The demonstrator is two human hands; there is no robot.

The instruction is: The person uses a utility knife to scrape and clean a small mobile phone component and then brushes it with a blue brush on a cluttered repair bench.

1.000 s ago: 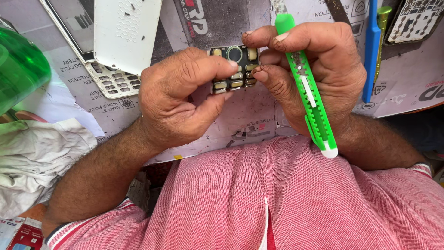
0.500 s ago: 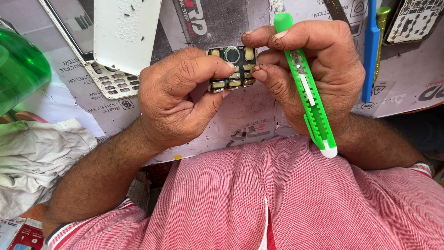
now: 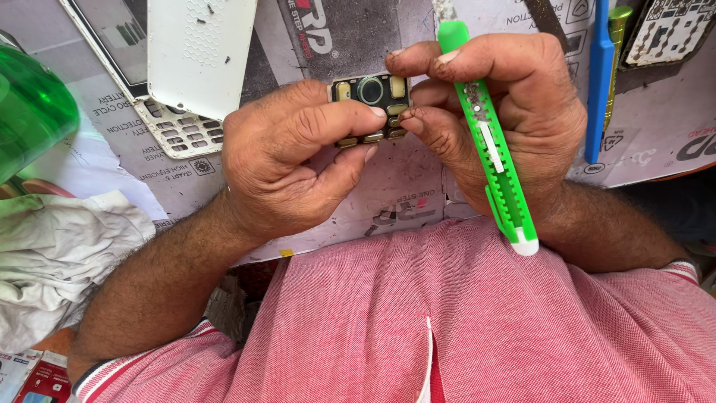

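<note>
**A:** From your head camera, what have you got between your fingers?

**B:** You hold a small dark phone keypad board (image 3: 371, 107) above the cardboard work surface (image 3: 418, 190), just beyond your chest. Its face shows a round ring key in the middle of the top row, pale yellowish pads at either side, and a row of worn pale keys along the lower edge. It looks grubby and scuffed.

**A:** And how do your hands sit on it?

**B:** Your left hand (image 3: 294, 168) is closed on the board: the thumb presses across its lower left part while the fingers curl underneath. Your right hand (image 3: 507, 112) pinches the board's right edge with its fingertips, and the same hand is wrapped round a bright green utility knife (image 3: 488, 142), held tilted, its white end cap pointing toward your pink shirt (image 3: 462, 321). You cannot see whether a blade is out; the top end runs out of view.

**A:** Any containers about you?

**B:** At the far left you have a green translucent plastic container (image 3: 30, 112); its contents cannot be made out. Beside it lies a crumpled white cloth (image 3: 60, 254). A white phone cover (image 3: 201, 52) rests over a phone front with keypad (image 3: 175, 130), and a blue tool (image 3: 599, 82) lies to the right.
</note>
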